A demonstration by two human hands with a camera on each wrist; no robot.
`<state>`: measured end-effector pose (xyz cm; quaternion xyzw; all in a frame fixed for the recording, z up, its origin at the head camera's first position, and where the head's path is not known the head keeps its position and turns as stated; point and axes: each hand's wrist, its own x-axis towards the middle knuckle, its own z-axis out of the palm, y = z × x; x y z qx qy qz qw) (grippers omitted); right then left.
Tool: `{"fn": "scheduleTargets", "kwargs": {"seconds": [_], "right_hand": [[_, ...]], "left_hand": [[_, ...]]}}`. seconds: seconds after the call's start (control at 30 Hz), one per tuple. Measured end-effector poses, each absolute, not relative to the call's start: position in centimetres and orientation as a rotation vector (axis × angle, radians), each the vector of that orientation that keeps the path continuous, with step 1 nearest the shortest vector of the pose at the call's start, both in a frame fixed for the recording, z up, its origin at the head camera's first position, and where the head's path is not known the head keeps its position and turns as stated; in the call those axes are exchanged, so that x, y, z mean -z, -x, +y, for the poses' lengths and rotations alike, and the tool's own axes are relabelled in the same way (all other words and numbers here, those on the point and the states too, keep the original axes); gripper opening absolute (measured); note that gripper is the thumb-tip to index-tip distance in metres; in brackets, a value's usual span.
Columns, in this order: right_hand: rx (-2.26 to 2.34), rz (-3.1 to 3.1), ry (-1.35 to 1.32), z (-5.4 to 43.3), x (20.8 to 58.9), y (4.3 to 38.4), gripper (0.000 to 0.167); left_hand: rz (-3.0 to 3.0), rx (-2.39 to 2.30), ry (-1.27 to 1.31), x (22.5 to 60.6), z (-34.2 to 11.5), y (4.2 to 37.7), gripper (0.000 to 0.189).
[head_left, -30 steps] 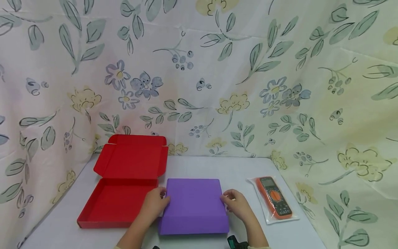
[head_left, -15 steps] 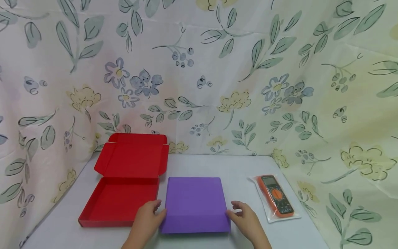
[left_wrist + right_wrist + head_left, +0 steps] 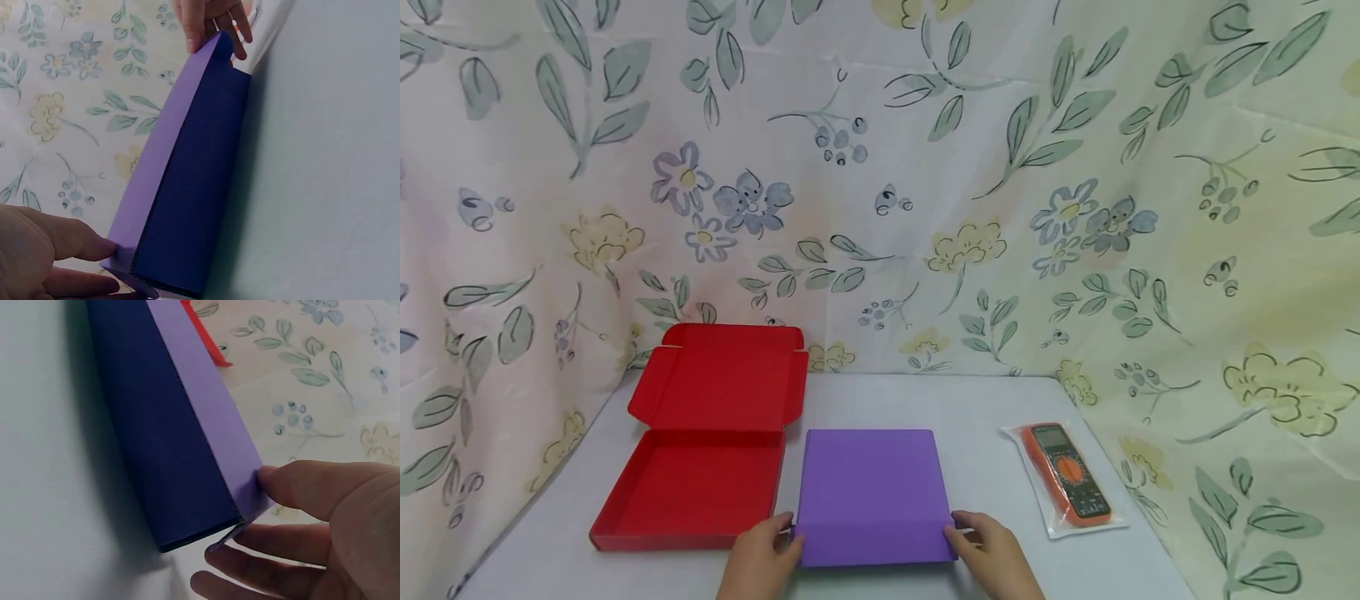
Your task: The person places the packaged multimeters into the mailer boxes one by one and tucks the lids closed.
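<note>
A purple cardboard box [image 3: 874,477] sits in the middle of the table, its lid lying over it and the front flap [image 3: 164,156] angled out from the dark front wall [image 3: 197,181]. My left hand [image 3: 762,557] pinches the flap's left front corner, thumb on top and fingers beneath by the small side tab. At the right front corner, my right hand [image 3: 992,554] does the same; the right wrist view shows its thumb [image 3: 290,484] on the flap and a finger under the tab. The box's inside is hidden.
A red cardboard box [image 3: 700,487] stands on the left with its lid raised, close to the purple box. An orange and black multimeter [image 3: 1067,473] in a clear plastic bag lies on the right. Behind the white table [image 3: 985,408] hangs a floral cloth [image 3: 880,167].
Both hands have slid from the purple box's sides toward its front corners and now pinch the flap there. The red box and multimeter stay in place.
</note>
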<state>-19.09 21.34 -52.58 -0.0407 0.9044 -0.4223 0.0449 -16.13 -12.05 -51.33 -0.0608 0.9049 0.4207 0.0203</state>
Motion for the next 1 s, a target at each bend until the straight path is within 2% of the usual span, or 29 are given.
{"fn": "scheduleTargets", "kwargs": {"seconds": [0.23, 0.57, 1.0], "right_hand": [[1.268, 2.742, 0.092, 21.18, 52.76, 19.22, 0.053], [1.196, 2.749, 0.024, 21.19, 52.19, 19.48, 0.046], [1.478, 2.486, -0.13, 21.28, 51.91, 19.6, 0.04]], "left_hand": [[2.772, -1.444, 0.202, 51.74, -11.96, 15.58, 0.037], [2.645, -1.435, 0.291, 51.87, -12.32, 15.62, 0.038], [2.564, -1.446, 0.353, 51.36, -12.87, 16.02, 0.038]]}}
